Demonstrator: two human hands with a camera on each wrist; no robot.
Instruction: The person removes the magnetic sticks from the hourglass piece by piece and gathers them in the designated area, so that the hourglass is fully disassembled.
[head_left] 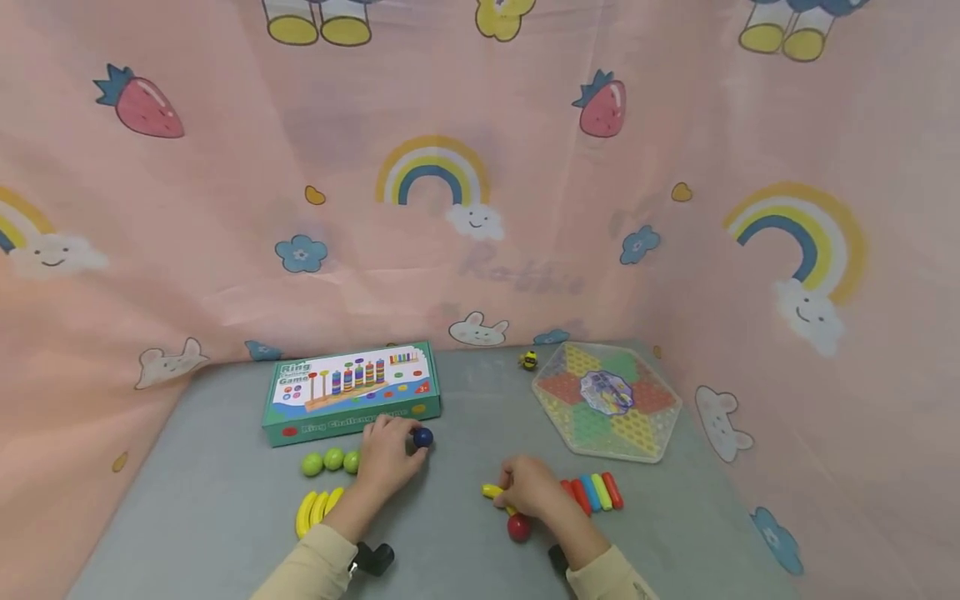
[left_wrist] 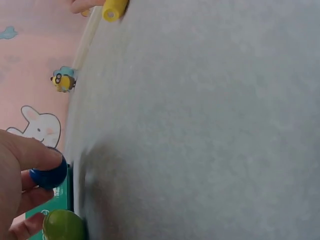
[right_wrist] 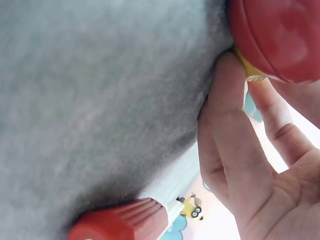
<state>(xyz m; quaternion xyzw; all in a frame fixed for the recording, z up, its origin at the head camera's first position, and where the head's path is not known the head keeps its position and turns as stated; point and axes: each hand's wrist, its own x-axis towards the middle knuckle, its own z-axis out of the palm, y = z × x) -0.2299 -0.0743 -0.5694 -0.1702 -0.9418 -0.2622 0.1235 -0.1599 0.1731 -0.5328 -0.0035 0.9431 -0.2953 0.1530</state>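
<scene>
My left hand (head_left: 386,454) pinches a dark blue ball (head_left: 423,437) just in front of the boxed game; the left wrist view shows the blue ball (left_wrist: 50,175) between thumb and fingers. Beside that hand lies a row of green balls (head_left: 333,458), partly hidden by it. Several yellow toy bananas (head_left: 318,507) lie nearer, next to the left forearm. To the right, my right hand (head_left: 528,485) grips another yellow toy banana (head_left: 491,492) close to the table. A red ball (head_left: 518,527) sits against its near end; in the right wrist view the red ball (right_wrist: 280,37) covers most of the banana.
The green Ring Challenge Game box (head_left: 352,393) stands at the back left. A hexagonal game board (head_left: 607,402) lies at the back right, with a small bee figure (head_left: 528,360) beside it. Several coloured sticks (head_left: 592,493) lie right of the right hand. Patterned cloth hangs behind.
</scene>
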